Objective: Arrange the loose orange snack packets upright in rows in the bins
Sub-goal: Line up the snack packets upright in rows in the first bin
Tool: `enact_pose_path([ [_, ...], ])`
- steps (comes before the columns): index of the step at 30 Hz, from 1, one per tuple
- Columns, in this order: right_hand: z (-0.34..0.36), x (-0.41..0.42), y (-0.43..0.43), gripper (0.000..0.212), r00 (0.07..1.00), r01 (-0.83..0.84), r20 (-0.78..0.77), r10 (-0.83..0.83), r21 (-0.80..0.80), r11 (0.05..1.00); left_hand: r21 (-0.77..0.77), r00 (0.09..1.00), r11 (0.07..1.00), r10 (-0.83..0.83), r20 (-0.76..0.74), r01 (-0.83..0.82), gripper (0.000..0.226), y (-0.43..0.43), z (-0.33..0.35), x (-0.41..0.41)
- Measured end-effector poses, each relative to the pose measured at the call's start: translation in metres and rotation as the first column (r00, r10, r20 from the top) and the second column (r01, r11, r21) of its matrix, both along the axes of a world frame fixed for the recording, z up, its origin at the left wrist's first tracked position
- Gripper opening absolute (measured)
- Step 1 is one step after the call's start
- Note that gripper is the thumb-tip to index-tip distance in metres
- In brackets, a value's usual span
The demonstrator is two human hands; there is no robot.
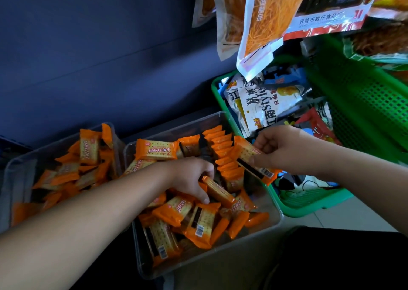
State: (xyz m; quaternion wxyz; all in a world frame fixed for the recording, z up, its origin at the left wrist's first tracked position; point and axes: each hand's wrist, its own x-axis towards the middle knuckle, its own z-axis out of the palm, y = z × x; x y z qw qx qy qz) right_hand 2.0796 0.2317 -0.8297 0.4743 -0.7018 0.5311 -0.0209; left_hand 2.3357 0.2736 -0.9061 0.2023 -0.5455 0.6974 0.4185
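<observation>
My left hand [194, 179] and right hand [278, 148] are bare, and both forearms [99, 219] are uncovered as far as I can see. Just right of the clear bin [242, 241], by its near corner, I wear black fabric [342, 263]; I cannot tell which garment.

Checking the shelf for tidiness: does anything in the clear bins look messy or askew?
Yes. In the middle bin only one row stands upright, at the back right; the heap in front lies flat and tilted every way. The left bin is jumbled too.
</observation>
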Motion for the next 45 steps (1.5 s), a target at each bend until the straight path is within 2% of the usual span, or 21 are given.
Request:
enact_pose_path([
  [3,0.002,0.004,0.002,0.020,1.000,-0.008,0.013,0.008,-0.009,1.000,-0.112,0.996,0.990,-0.083,-0.021,0.080,0.045,0.006,0.011,0.003],
  [6,0.005,0.007,0.002,0.021,1.000,-0.020,0.016,0.021,-0.015,1.000,-0.180,0.986,0.970,-0.160,0.037,0.164,0.037,0.012,0.024,0.008],
  [10,0.007,0.010,0.001,0.021,0.999,0.008,0.033,-0.006,-0.050,0.999,-0.280,0.989,0.948,-0.138,0.055,0.148,0.029,0.027,0.048,0.021],
  [13,0.008,0.013,0.002,0.020,0.998,0.016,0.054,-0.013,-0.055,0.998,-0.483,0.998,0.875,-0.022,0.054,0.045,0.037,0.041,0.067,0.039],
  [16,0.010,0.016,0.004,0.019,0.999,0.009,0.049,-0.006,-0.062,0.998,-0.603,0.968,0.765,0.248,-0.048,-0.226,0.042,0.052,0.077,0.052],
  [19,0.009,0.020,0.007,0.020,0.999,0.011,0.046,-0.008,-0.063,0.998,-0.526,0.865,0.708,0.488,-0.118,-0.471,0.036,0.054,0.071,0.060],
  [22,0.007,0.020,0.010,0.021,0.999,-0.006,0.038,0.008,-0.055,0.998,-0.400,0.786,0.689,0.599,-0.156,-0.604,0.044,0.052,0.056,0.063],
  [27,0.008,0.018,0.013,0.020,0.999,0.004,0.054,0.000,-0.057,0.998,-0.126,0.561,0.555,0.753,-0.344,-0.822,0.035,0.039,0.042,0.046],
  [28,0.008,0.018,0.013,0.020,0.999,0.005,0.052,-0.002,-0.059,0.998,-0.137,0.563,0.555,0.740,-0.369,-0.820,0.035,0.036,0.040,0.042],
  [29,0.007,0.018,0.013,0.020,0.999,0.006,0.049,-0.003,-0.059,0.998,-0.213,0.619,0.585,0.697,-0.362,-0.783,0.034,0.033,0.039,0.040],
  [31,0.005,0.017,0.012,0.021,0.999,0.011,0.047,-0.008,-0.052,0.999,-0.442,0.786,0.658,0.574,-0.230,-0.610,0.037,0.029,0.039,0.037],
  [32,0.004,0.016,0.012,0.021,0.999,0.010,0.046,-0.008,-0.047,0.999,-0.524,0.832,0.669,0.531,-0.158,-0.527,0.041,0.028,0.040,0.036],
  [35,0.001,0.016,0.013,0.020,0.999,0.016,0.050,-0.014,-0.035,0.999,-0.633,0.888,0.681,0.459,-0.022,-0.368,0.059,0.026,0.034,0.039],
  [38,0.001,0.017,0.014,0.020,0.996,0.062,0.064,-0.062,0.009,0.998,-0.709,0.894,0.660,0.438,0.094,-0.248,0.064,0.025,0.033,0.042],
  [39,0.002,0.016,0.014,0.021,0.994,0.078,0.068,-0.081,0.036,0.996,-0.738,0.901,0.625,0.431,0.051,-0.257,0.059,0.026,0.037,0.038],
  [41,0.003,0.015,0.015,0.023,0.988,0.113,0.091,-0.123,0.106,0.988,-0.740,0.904,0.553,0.388,-0.180,-0.384,0.036,0.029,0.049,0.024],
  [43,0.005,0.013,0.017,0.023,0.975,0.145,0.140,-0.173,0.191,0.971,-0.546,0.816,0.606,0.422,-0.396,-0.579,0.018,0.039,0.063,-0.001],
  [45,0.009,0.014,0.021,0.023,0.946,0.175,0.217,-0.240,0.278,0.945,-0.280,0.702,0.675,0.498,-0.508,-0.682,0.020,0.053,0.075,-0.026],
])
